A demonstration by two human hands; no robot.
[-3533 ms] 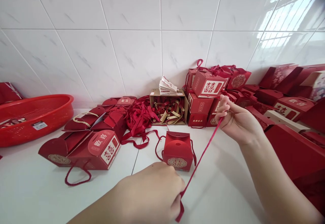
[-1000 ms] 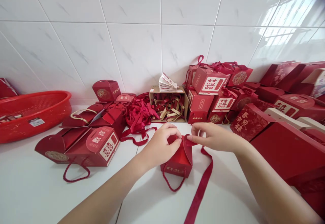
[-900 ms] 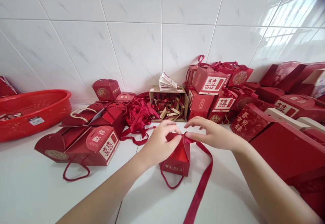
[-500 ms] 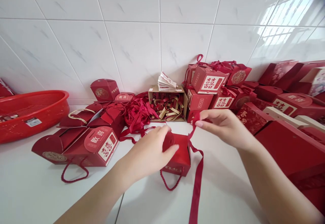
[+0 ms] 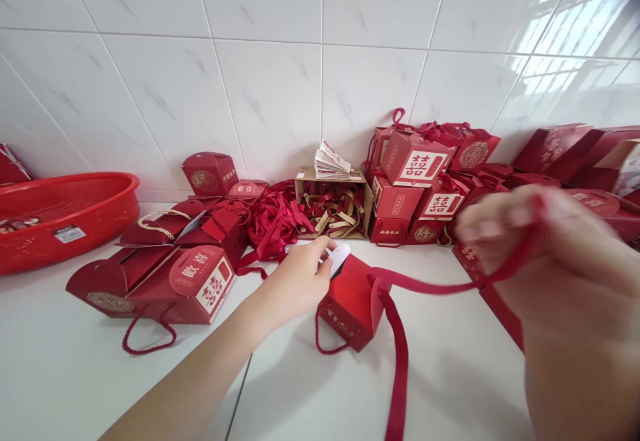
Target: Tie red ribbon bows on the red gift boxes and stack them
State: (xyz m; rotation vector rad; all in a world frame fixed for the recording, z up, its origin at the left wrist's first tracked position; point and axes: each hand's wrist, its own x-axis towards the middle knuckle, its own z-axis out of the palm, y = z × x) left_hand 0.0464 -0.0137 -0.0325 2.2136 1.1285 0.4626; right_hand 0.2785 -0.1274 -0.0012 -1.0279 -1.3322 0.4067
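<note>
A small red gift box (image 5: 353,301) stands on the white surface in front of me, its rope handle hanging at the near side. My left hand (image 5: 303,277) pinches the box's raised flap (image 5: 341,259) at the far left, whose white inner side shows. A dark red ribbon (image 5: 397,361) passes through the box's right side; one end hangs down toward me, the other stretches right. That end is held in my right hand (image 5: 545,247), which is blurred by motion and raised at the right.
Ribbons (image 5: 275,221) lie heaped beside an open carton (image 5: 369,211) of straps. Finished-looking red boxes (image 5: 420,167) are stacked behind, with more boxes (image 5: 193,281) at left. A red plastic basin (image 5: 100,217) sits far left; large red boxes fill the right.
My right hand has moved right and nearer, drawing the ribbon out sideways. My left hand has shifted slightly left, and the box's left flap now leans open with its white side showing.
</note>
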